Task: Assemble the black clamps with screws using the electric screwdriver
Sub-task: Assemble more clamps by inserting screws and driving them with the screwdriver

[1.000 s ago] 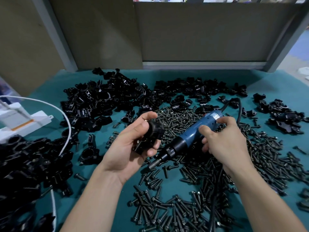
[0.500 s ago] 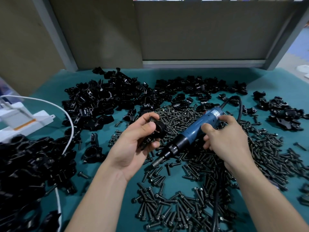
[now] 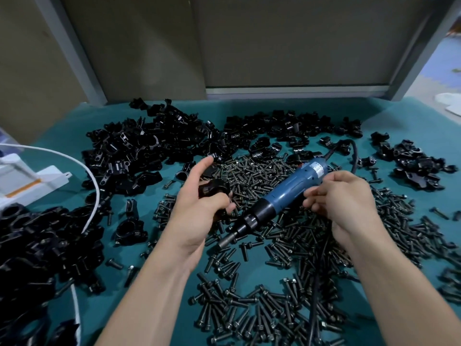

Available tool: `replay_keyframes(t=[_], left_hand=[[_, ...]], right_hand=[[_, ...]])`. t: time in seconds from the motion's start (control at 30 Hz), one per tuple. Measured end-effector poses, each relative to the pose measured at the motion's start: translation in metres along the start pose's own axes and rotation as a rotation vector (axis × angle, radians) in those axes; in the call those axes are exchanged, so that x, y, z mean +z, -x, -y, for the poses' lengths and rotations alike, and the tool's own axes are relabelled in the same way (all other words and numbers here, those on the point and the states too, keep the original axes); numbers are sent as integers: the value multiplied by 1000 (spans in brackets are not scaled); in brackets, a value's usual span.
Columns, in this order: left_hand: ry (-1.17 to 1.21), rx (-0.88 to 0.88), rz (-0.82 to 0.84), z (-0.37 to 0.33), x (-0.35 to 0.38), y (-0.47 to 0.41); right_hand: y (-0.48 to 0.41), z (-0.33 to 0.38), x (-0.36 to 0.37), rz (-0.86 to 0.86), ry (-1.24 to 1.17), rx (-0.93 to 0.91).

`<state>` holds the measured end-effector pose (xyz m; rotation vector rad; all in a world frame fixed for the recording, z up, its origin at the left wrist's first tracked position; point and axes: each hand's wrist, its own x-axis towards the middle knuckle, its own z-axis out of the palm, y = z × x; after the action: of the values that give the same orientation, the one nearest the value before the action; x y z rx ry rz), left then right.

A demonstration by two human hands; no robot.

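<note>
My left hand point(image 3: 199, 208) holds a black clamp point(image 3: 213, 189) over the middle of the green table, its lower fingers curled round the part and the index finger stretched up. My right hand point(image 3: 346, 203) grips the blue electric screwdriver point(image 3: 287, 193) by its upper body. The tool slants down to the left, and its bit tip point(image 3: 224, 243) hangs just below my left hand, over the screws. Loose black screws point(image 3: 274, 270) cover the table under and in front of both hands.
Heaps of black clamp parts lie at the back left point(image 3: 149, 151), along the back point(image 3: 287, 126), at the right point(image 3: 419, 166) and at the near left point(image 3: 37, 245). A white device point(image 3: 30, 181) with a white cable point(image 3: 92, 196) sits at the left. The screwdriver's black cord point(image 3: 314, 295) runs toward me.
My left hand has turned the clamp and raised its index finger off it. The screwdriver has stayed at about the same slant in my right hand.
</note>
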<state>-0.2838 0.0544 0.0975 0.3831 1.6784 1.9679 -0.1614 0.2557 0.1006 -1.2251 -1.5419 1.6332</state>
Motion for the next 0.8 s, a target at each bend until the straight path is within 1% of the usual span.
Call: replay_keyframes(t=[0.07,0.13,0.2,0.27,0.33,0.4,0.47,0.53,0.63,0.7,0.73,0.8], left_hand=[[-223,37,-18,1,3,1],[-359,63,4,3,5,3],[-501,109,68,4,7,8],[-720,150,143,5,13,13],[-953,193,174,7,20,17],[-1141,248,132,10,26,18],[-1288,293,59,10,33,17],[-1377,277,38,6,41,16],[-1346,133,50,-3,49,11],[-1258,3,64,-7,50,10],[-1145,-76,98,-10,48,8],[-744,-258,199,-18,38,5]], right_hand=[[-2,1,-4,-47,24,6],[-6,-2,-8,-79,245,-41],[-7,-4,-9,-72,489,-94],[-6,-4,-8,-38,562,-111],[-6,-6,-7,12,527,-98],[-6,-6,-7,72,433,-69],[-7,-3,-8,93,308,-26],[-7,1,-10,110,173,26],[-5,4,-12,132,73,74],[-4,4,-13,120,32,81],[-4,4,-13,108,0,82],[-4,5,-13,81,-99,74]])
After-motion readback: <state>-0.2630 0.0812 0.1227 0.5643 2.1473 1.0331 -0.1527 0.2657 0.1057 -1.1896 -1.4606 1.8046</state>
